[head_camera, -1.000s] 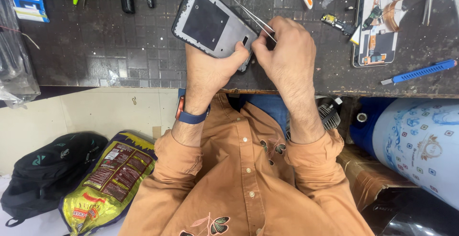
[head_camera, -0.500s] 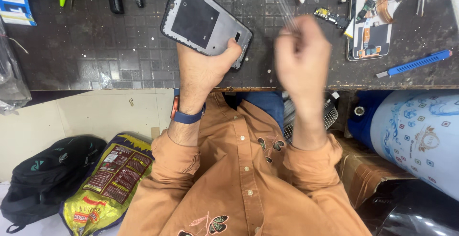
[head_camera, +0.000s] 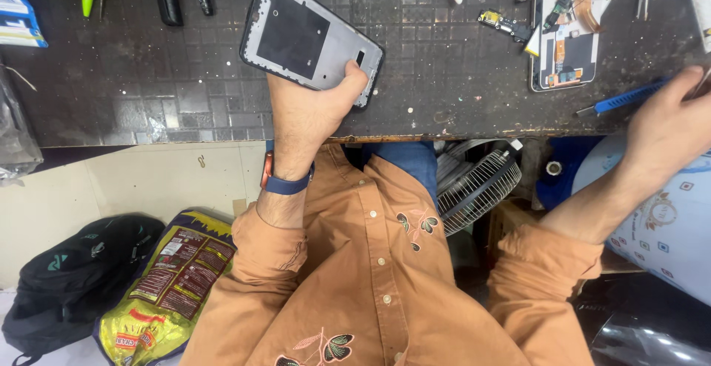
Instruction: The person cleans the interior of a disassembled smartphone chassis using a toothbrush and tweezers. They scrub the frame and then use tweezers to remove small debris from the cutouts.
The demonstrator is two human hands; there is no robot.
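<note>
Held in left hand (head_camera: 307,110) grip: stripped phone frame (head_camera: 311,36), unfinished; right hand (head_camera: 666,125), grip state unclear, beside blue tool (head_camera: 622,99), right of frame on tabletop (head_camera: 148,77).

At upper centre of the frame the phone frame (head_camera: 311,36) lies on the workbench (head_camera: 185,92) in the left hand (head_camera: 307,110), the opened phone (head_camera: 566,29) upper right, the right hand (head_camera: 666,125) far right, perhaps touching the pen (head_camera: 618,99).
</note>
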